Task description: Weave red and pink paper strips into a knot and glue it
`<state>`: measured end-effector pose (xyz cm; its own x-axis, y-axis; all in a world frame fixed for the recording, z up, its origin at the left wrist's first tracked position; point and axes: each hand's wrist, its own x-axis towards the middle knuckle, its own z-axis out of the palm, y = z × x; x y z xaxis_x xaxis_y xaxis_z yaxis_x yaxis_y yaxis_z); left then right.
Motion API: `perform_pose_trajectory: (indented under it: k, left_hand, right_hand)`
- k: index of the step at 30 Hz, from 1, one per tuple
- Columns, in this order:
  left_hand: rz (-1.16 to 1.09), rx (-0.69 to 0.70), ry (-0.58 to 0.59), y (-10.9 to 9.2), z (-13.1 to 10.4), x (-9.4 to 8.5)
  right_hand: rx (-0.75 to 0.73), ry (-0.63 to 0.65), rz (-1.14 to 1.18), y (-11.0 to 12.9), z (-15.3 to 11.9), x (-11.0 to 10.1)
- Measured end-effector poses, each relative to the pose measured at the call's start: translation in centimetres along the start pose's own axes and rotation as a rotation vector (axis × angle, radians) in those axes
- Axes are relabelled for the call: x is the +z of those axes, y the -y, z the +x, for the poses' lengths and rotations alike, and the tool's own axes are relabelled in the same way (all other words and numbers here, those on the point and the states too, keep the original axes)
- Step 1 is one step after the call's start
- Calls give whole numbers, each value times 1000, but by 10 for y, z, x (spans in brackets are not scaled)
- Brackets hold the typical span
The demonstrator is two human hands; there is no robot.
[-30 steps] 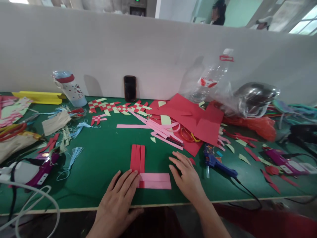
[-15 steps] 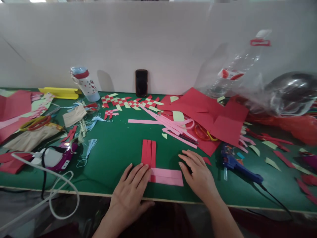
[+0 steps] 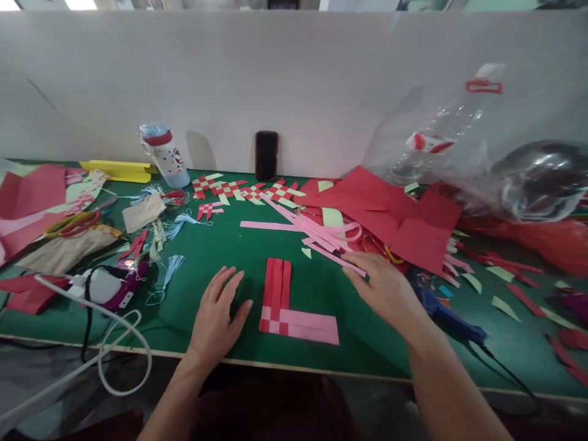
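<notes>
An L-shaped weave of paper lies near the table's front edge, with red strips (image 3: 277, 282) pointing away and pink strips (image 3: 312, 326) pointing right from a checkered corner (image 3: 274, 321). My left hand (image 3: 218, 312) is just left of it, fingers apart, holding nothing. Farther right, my right hand (image 3: 383, 288) reaches to the near end of a pile of loose pink strips (image 3: 316, 231). Its fingers are closed around the end of one pink strip (image 3: 337, 260); the fingertips are partly hidden.
Red paper sheets (image 3: 367, 199) and woven pieces (image 3: 250, 191) lie at the back, near a phone (image 3: 267, 155) and a bottle (image 3: 166, 156). A blue glue gun (image 3: 452, 318) is at the right, scissors (image 3: 73, 225) and a white cable (image 3: 124, 327) at the left.
My left hand has moved off the woven corner to the left, uncovering it. My right hand has gone forward and right to the pink strips and closed on one. The view has shifted slightly.
</notes>
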<state>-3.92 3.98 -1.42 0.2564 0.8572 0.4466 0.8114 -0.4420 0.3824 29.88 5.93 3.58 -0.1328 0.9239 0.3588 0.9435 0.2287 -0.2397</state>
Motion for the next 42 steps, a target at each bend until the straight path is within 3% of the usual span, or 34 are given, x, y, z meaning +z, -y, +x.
perform_pose_trajectory:
  k: [3, 6, 9, 12, 18, 22, 24, 26, 29, 34, 42]
  left_hand:
    - [32, -1, 58, 0, -2, 2]
    - [59, -14, 82, -3, -3, 0]
    - [56, -30, 98, -5, -1, -2]
    - [37, -51, 101, -5, -1, -3]
    - [-94, -123, 63, -6, 12, -10]
    - [-236, -54, -132, -25, 58, -23]
    - [-284, 65, -227, -38, 85, -25]
    - [-297, 218, -189, -48, 106, -20]
    - [-226, 358, 4, -54, 121, -1]
    - [-271, 256, 114, -42, 117, 26]
    - [-335, 202, 49, -35, 116, 25]
  right_hand:
    - [46, -12, -60, -12, 47, 4]
    - [103, -24, -105, -20, 76, 27]
    - [152, -27, -131, -25, 80, 50]
    - [176, -51, -143, -32, 72, 59]
    - [234, -236, -120, -33, 75, 42]
    - [187, -412, -63, 3, 80, 20]
    - [11, -497, -18, 29, 79, 14]
    - [-177, -485, -6, 52, 76, 14]
    - [-314, -416, 17, 68, 71, 23]
    - [-356, -358, 87, 60, 63, 37]
    - [-328, -246, 188, 56, 62, 38]
